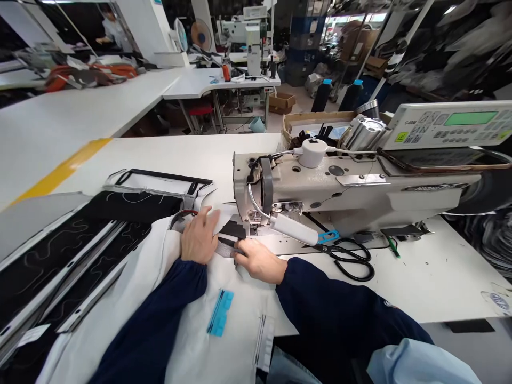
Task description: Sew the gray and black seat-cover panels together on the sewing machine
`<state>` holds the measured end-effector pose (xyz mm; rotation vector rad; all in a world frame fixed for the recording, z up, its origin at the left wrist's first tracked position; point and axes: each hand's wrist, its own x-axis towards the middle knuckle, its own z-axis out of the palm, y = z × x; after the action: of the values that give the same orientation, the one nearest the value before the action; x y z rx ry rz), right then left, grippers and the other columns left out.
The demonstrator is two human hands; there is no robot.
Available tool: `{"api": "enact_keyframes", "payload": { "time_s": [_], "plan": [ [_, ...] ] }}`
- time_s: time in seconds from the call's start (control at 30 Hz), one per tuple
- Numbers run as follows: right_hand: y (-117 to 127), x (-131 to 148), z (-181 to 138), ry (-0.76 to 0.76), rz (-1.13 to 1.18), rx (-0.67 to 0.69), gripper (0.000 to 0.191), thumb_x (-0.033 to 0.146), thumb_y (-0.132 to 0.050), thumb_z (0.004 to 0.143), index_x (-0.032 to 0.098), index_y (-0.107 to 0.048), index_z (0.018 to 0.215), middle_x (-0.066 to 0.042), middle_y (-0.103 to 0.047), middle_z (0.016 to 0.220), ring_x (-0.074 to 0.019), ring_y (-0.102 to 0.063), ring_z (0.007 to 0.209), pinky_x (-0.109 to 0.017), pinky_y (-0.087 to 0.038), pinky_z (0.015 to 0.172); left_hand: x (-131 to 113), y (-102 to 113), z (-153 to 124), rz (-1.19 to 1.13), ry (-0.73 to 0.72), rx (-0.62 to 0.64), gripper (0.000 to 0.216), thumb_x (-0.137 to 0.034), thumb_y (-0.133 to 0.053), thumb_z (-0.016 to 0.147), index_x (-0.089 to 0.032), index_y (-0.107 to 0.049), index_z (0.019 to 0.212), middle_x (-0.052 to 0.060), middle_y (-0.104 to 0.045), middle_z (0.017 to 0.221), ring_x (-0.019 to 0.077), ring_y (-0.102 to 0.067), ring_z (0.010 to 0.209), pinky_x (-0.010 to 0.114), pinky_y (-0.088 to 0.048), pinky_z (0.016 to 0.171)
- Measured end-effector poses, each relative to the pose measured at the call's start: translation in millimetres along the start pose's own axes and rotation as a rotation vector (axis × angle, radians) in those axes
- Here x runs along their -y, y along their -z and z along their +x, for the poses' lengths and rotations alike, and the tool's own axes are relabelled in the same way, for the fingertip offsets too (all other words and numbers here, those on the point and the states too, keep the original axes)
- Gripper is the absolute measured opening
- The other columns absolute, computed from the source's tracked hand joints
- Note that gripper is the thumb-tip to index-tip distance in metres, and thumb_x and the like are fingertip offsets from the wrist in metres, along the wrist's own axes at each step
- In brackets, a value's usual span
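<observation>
A white fabric panel [208, 320] lies under both my forearms, running up to the foot of a beige industrial sewing machine [340, 186]. My left hand [199, 234] rests flat on the white fabric with its fingers spread. My right hand [260, 260] grips a grey mesh strip [226, 248] close to the presser foot [251, 226]. A black fabric piece [232, 229] lies at the foot, with the needle area partly hidden by the machine's lamp. Black-and-scissor-free quilted panels [52, 256] lie to the left of my left hand.
Black-handled scissors [348, 258] lie on the white sewing table [420, 282] right of my right hand. A control panel [448, 125] and a cardboard box [316, 125] stand behind the machine. Farther back, a person [112, 29] stands near another sewing machine [248, 37].
</observation>
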<state>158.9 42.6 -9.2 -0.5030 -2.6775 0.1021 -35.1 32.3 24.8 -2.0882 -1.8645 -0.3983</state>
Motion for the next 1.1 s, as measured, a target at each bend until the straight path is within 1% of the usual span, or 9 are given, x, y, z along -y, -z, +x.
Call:
{"api": "enact_keyframes", "payload": {
  "time_s": [0.07,0.13,0.27,0.4,0.5,0.63,0.83,1.0,1.1],
  "plan": [
    [-0.9,1.5,0.1,-0.020,-0.037,-0.076,0.029,0.017,-0.032,0.096,0.012,-0.060,0.090,-0.011,-0.055,0.104,-0.0190,-0.045,0.087,-0.031,-0.039,0.073,-1.5,-0.4,8.5,0.055,-0.069,0.047,0.038,-0.010,-0.048,0.072,-0.019,-0.059,0.108,0.011,-0.050,0.132,0.0289,-0.050,0.112,0.039,-0.041,0.080],
    [-1.7,7.3,-0.6,-0.008,-0.056,-0.128,0.030,0.013,-0.030,0.095,0.010,-0.060,0.088,-0.011,-0.055,0.105,-0.0198,-0.045,0.093,-0.032,-0.041,0.079,-6.9,1.0,9.7,0.088,-0.139,0.099,0.032,-0.008,-0.048,0.072,-0.018,-0.063,0.100,0.011,-0.056,0.124,0.0292,-0.052,0.108,0.040,-0.041,0.078],
    [-3.3,17.8,-3.1,0.012,-0.069,-0.195,0.029,0.010,-0.032,0.094,0.006,-0.060,0.092,-0.012,-0.059,0.095,-0.0192,-0.049,0.090,-0.032,-0.044,0.083,-23.5,4.3,-2.0,0.135,-0.215,0.179,0.031,-0.008,-0.045,0.078,-0.011,-0.062,0.103,0.012,-0.065,0.104,0.0254,-0.057,0.087,0.040,-0.041,0.074],
    [-3.8,19.0,-5.1,0.056,-0.110,-0.218,0.027,0.010,-0.035,0.094,0.004,-0.059,0.103,-0.013,-0.061,0.095,-0.0195,-0.053,0.092,-0.035,-0.044,0.089,-33.5,4.6,-13.3,0.125,-0.271,0.155,0.034,-0.007,-0.046,0.079,-0.012,-0.062,0.108,0.010,-0.065,0.109,0.0235,-0.058,0.088,0.036,-0.042,0.071],
    [-6.4,19.3,-5.9,0.071,-0.165,-0.271,0.026,0.007,-0.037,0.092,0.002,-0.061,0.099,-0.016,-0.062,0.096,-0.0214,-0.056,0.092,-0.038,-0.045,0.090,-33.0,0.8,-15.2,0.068,-0.335,0.107,0.034,-0.007,-0.044,0.080,-0.014,-0.064,0.107,0.008,-0.065,0.112,0.0217,-0.058,0.095,0.035,-0.042,0.074],
    [-13.1,21.0,-6.2,0.104,-0.257,-0.289,0.026,0.003,-0.037,0.089,0.000,-0.063,0.093,-0.019,-0.063,0.092,-0.0228,-0.058,0.088,-0.040,-0.047,0.082,-30.2,-8.0,-12.8,0.016,-0.397,0.074,0.033,-0.007,-0.042,0.082,-0.016,-0.065,0.105,0.008,-0.065,0.113,0.0207,-0.058,0.103,0.033,-0.043,0.077],
    [-13.8,21.0,-5.9,0.126,-0.302,-0.311,0.027,0.001,-0.037,0.087,0.000,-0.063,0.089,-0.019,-0.063,0.087,-0.0226,-0.059,0.083,-0.040,-0.048,0.076,-27.5,-15.0,-10.1,-0.031,-0.409,0.144,0.035,-0.007,-0.041,0.083,-0.015,-0.063,0.109,0.010,-0.067,0.108,0.0201,-0.057,0.108,0.032,-0.045,0.082],
    [-12.0,20.7,-5.5,0.112,-0.280,-0.235,0.029,0.000,-0.034,0.087,0.002,-0.063,0.087,-0.018,-0.062,0.084,-0.0211,-0.057,0.079,-0.038,-0.047,0.072,-26.5,-16.6,-7.5,-0.122,-0.357,0.281,0.038,-0.006,-0.040,0.082,-0.015,-0.060,0.113,0.009,-0.065,0.112,0.0207,-0.053,0.114,0.033,-0.044,0.090],
    [-12.1,19.0,-4.8,0.122,-0.275,-0.231,0.027,0.001,-0.036,0.087,0.004,-0.063,0.083,-0.015,-0.061,0.081,-0.0196,-0.055,0.075,-0.036,-0.047,0.068,-28.8,-14.7,-5.3,-0.146,-0.318,0.342,0.037,-0.007,-0.041,0.082,-0.016,-0.060,0.112,0.009,-0.062,0.115,0.0213,-0.054,0.110,0.033,-0.044,0.093]
  ]
}}
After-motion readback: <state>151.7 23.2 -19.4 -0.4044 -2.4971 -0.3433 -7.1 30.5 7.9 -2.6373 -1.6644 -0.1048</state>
